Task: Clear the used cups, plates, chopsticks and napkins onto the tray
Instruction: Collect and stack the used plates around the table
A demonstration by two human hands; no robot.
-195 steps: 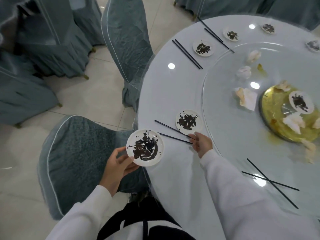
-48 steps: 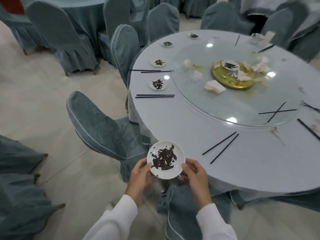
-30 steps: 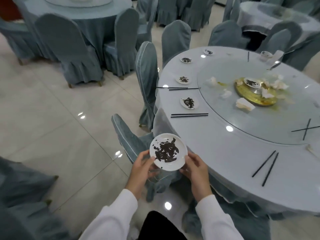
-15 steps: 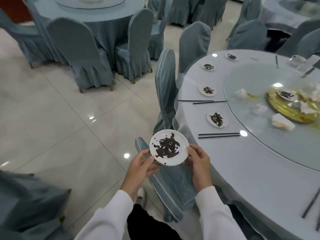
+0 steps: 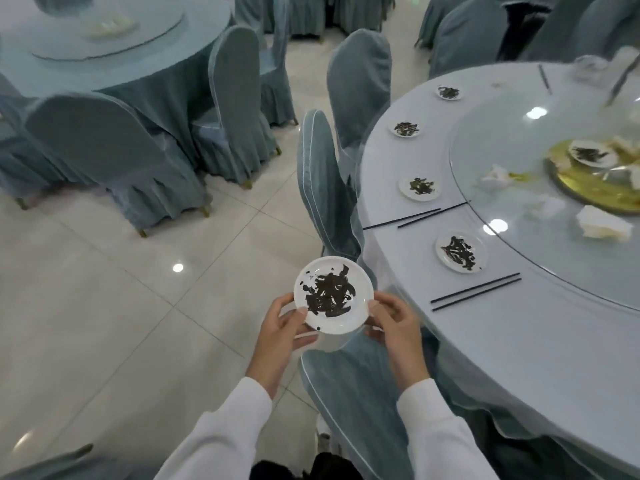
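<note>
A small white plate (image 5: pixel 341 320) smeared with dark sauce is held between both hands beside the round table (image 5: pixel 519 341). My left hand (image 5: pixel 282 332) grips its left rim, my right hand (image 5: pixel 394 323) its right rim. On the table lie more dirty plates (image 5: pixel 460 252) (image 5: pixel 419 187) (image 5: pixel 406 128) (image 5: pixel 449 92) and two pairs of black chopsticks (image 5: pixel 476 292) (image 5: pixel 417 215). The gold tray (image 5: pixel 595 192) on the glass turntable (image 5: pixel 519 216) carries a dirty plate (image 5: pixel 590 154) and crumpled napkins. Loose napkins (image 5: pixel 604 226) (image 5: pixel 496 174) lie on the glass.
Covered grey-blue chairs stand close: one (image 5: pixel 349 379) under my hands, another (image 5: pixel 323 181) just ahead at the table's edge. A second table (image 5: pixel 114 57) with chairs (image 5: pixel 104 150) stands at the far left. Pale tiled floor (image 5: pixel 121 306) lies to the left.
I have walked along the table's edge with the plate in both hands; the table has slid to the right of the view. Earlier, my left hand alone held the plate while the right touched chopsticks.
</note>
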